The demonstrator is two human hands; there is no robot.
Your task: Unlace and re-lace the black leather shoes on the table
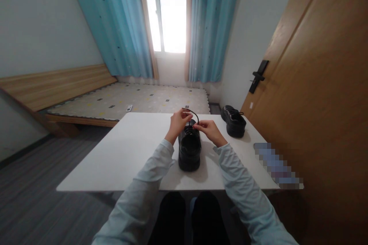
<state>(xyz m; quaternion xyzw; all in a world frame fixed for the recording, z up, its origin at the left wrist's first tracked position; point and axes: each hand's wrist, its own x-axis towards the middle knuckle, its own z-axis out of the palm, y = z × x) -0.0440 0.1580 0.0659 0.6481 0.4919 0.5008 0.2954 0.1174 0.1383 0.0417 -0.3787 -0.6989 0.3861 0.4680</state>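
A black shoe (pixel 189 149) stands on the white table (pixel 138 149), its heel facing me and its toe pointing away. Over its front part my left hand (pixel 180 121) pinches a black shoelace (pixel 196 114), which arches up and across to the right. My right hand (pixel 207 128) has its fingertips closed on the lace at the right side of the shoe's lacing. The toe is partly hidden behind the hands and the lace.
A second black shoe (pixel 235 121) is at the table's back right. Along the right edge lies a pixelated flat object (pixel 274 164). Beyond the table is a bed (pixel 155 99) with a small white object (pixel 129 108); a wooden door (pixel 316 95) stands at the right.
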